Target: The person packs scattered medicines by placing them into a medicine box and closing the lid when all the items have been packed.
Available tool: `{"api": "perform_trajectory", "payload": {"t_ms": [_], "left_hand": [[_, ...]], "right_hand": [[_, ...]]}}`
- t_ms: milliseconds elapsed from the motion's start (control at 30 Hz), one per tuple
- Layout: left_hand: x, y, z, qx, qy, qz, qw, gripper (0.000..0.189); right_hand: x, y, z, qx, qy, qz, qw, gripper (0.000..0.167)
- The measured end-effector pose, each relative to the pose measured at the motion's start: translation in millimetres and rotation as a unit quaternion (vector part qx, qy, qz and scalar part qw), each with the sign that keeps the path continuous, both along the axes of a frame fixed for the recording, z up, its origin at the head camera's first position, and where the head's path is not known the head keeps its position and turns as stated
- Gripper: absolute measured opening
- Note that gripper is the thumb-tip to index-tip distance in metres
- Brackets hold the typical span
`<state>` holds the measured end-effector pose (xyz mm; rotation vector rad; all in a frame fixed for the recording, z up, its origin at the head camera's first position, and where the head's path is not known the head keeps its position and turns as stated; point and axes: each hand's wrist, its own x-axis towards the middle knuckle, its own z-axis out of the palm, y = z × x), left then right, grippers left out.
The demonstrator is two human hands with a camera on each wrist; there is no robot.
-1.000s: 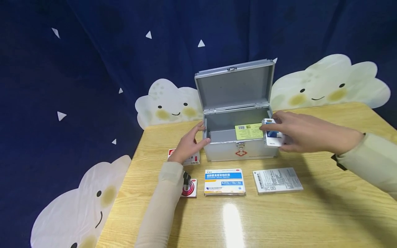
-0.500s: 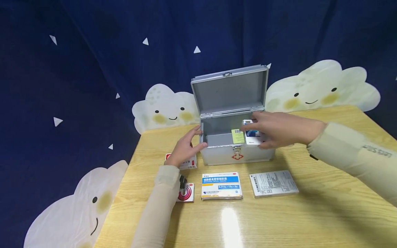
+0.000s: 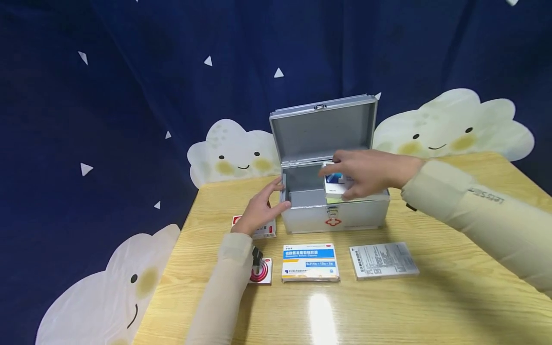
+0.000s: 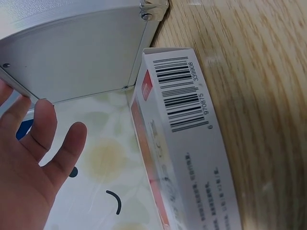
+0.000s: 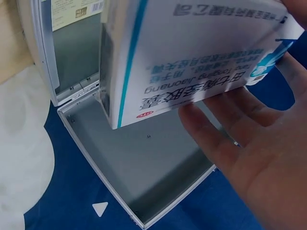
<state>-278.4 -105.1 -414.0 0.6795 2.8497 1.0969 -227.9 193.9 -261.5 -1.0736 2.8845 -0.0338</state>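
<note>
A silver metal first-aid case [image 3: 302, 218] with a red cross stands on the table, its lid [image 3: 323, 132] raised. My right hand [image 3: 366, 172] grips a white and blue medicine box [image 3: 338, 187] by its edges, over the case's opening. The right wrist view shows the box's printed face [image 5: 192, 62] with the fingers along its edge. Beneath it, a yellow-green box [image 5: 72, 14] lies inside the case, mostly hidden in the head view. My left hand [image 3: 260, 206] touches the case's left rim with fingers spread and thumb at the front corner.
On the wooden table [image 3: 366, 316], a blue and white medicine box [image 3: 310, 262] and a grey-white box [image 3: 384, 260] lie before the case. A box with red rings [image 3: 260, 273] and another red-white box [image 4: 187, 129] lie near the left arm. A dark blue curtain hangs behind.
My right hand has carried the white and blue box leftward from the case's right front corner to above the yellow-green box. The left hand stays at the rim.
</note>
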Motion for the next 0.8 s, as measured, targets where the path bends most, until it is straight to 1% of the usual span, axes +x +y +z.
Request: {"api": "perform_trajectory", "payload": {"t_ms": [100, 333, 433, 533, 667, 800], "left_hand": [[-0.7, 0.3, -0.1, 0.004, 0.000, -0.004, 1.0000, 0.071], [-1.3, -2.3, 0.1, 0.008, 0.002, -0.003, 1.0000, 0.068], [-2.6, -3.5, 2.1, 0.013, 0.006, -0.002, 0.9999, 0.068], [-3.6, -3.6, 1.8, 0.008, 0.006, 0.001, 0.9999, 0.069], [-3.6, -2.4, 0.4, 0.004, -0.002, 0.004, 1.0000, 0.070], [-0.8, -2.4, 0.8, 0.007, -0.021, 0.008, 0.9997, 0.068]], "right_hand": [[-4.6, -1.3, 0.0, 0.009, -0.008, -0.011, 0.9999, 0.065], [-20.1, -12.9, 4.6, 0.039, -0.005, -0.034, 0.9987, 0.069], [-26.7, -20.2, 6.6, 0.045, -0.010, -0.037, 0.9983, 0.069], [-33.1, -27.8, 5.9, 0.050, -0.019, -0.036, 0.9979, 0.070], [-42.2, -37.3, 1.1, 0.053, -0.033, -0.029, 0.9976, 0.070], [-51.9, -45.2, -9.6, 0.043, -0.051, -0.023, 0.9975, 0.071]]}}
